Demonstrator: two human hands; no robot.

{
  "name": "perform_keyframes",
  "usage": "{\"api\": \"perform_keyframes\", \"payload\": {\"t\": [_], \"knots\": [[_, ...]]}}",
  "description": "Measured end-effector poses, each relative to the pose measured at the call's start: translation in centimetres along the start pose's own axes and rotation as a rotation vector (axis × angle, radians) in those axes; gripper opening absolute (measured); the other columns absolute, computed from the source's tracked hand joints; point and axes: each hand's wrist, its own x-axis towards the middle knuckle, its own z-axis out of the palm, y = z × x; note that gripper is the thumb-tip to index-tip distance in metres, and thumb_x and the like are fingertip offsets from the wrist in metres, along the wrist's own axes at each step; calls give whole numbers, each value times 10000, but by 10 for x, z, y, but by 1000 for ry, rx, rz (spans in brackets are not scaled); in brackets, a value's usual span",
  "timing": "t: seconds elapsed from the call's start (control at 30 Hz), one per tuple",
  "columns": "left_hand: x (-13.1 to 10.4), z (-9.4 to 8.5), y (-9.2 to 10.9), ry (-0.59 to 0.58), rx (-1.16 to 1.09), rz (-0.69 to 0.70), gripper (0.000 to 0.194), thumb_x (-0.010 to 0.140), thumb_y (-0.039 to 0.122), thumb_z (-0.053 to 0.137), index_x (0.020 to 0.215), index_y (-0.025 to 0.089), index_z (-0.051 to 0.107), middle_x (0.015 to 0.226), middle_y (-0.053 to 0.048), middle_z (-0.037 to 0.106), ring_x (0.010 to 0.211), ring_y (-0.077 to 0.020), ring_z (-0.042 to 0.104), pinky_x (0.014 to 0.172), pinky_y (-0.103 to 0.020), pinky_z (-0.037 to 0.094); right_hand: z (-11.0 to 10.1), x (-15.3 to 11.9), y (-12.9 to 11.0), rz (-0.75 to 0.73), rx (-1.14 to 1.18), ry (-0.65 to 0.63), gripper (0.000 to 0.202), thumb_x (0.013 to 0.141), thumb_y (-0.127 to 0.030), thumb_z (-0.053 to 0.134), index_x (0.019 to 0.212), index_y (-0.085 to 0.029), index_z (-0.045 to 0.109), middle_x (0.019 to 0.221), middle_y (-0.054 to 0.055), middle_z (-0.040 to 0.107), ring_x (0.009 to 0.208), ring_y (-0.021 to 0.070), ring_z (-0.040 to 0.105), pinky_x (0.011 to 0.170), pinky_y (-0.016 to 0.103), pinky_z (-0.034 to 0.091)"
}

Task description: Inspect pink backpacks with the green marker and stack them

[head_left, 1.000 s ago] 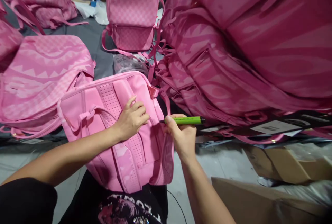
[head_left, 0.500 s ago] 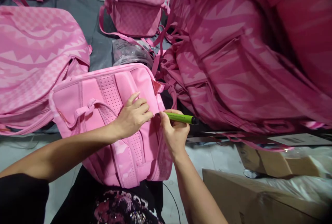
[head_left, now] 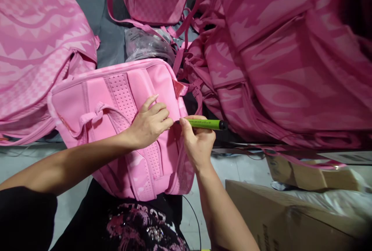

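A pink backpack leans across my lap with its padded back panel and shoulder straps facing up. My left hand lies on that panel, fingers curled and closed on the fabric; its thumb is hidden beneath. Just to its right, my right hand grips a bright green marker between thumb and fingers. The dark tip points left, right beside my left fingertips at the panel's edge. Whether the tip touches the fabric, I cannot tell. The marker's black end points right.
Another pink backpack lies at left and a smaller pink bag at the back. Large pink backpacks are piled at right. A clear plastic bag sits behind my backpack. Cardboard boxes stand low at right.
The view has shifted slightly, so the backpacks behind appear higher. The marker is now nearly level, its black end raised a little. Both hands keep their hold.
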Motion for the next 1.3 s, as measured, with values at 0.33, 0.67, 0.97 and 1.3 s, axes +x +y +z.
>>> {"api": "perform_keyframes", "payload": {"t": [0.33, 0.67, 0.97, 1.3], "knots": [[1, 3, 0, 16, -2, -6, 189, 955, 236, 529, 773, 206, 568, 736, 32, 551, 916, -155, 510, 1142, -418, 294, -1, 2, -3, 94, 96, -22, 221, 876, -382, 656, 879, -166, 611, 564, -50, 591, 468, 110, 559, 492, 229, 463], [0, 5, -1, -8, -4, -10, 177, 948, 219, 531, 776, 205, 569, 735, 30, 552, 915, -163, 519, 1135, -427, 293, -4, 9, -11, 158, 137, -72, 243, 870, -401, 659, 849, -165, 609, 547, -46, 589, 459, 113, 553, 465, 225, 438], [30, -23, -26, -349, -20, 134, 248, 915, 410, 596, 849, 182, 667, 813, -34, 689, 845, -200, 585, 905, -398, 377, -9, 2, -5, 44, 18, -19, 249, 851, -412, 674, 874, -167, 637, 630, -4, 644, 521, 144, 610, 529, 258, 498], [88, -141, -20, -592, 23, -77, 424, 814, 579, 664, 747, 161, 691, 686, -35, 683, 610, -138, 530, 598, -283, 234, -12, -29, -44, -555, 45, 215, 349, 933, -230, 585, 1281, -253, 593, 1148, 81, 711, 1056, 233, 682, 954, 415, 529]]}}
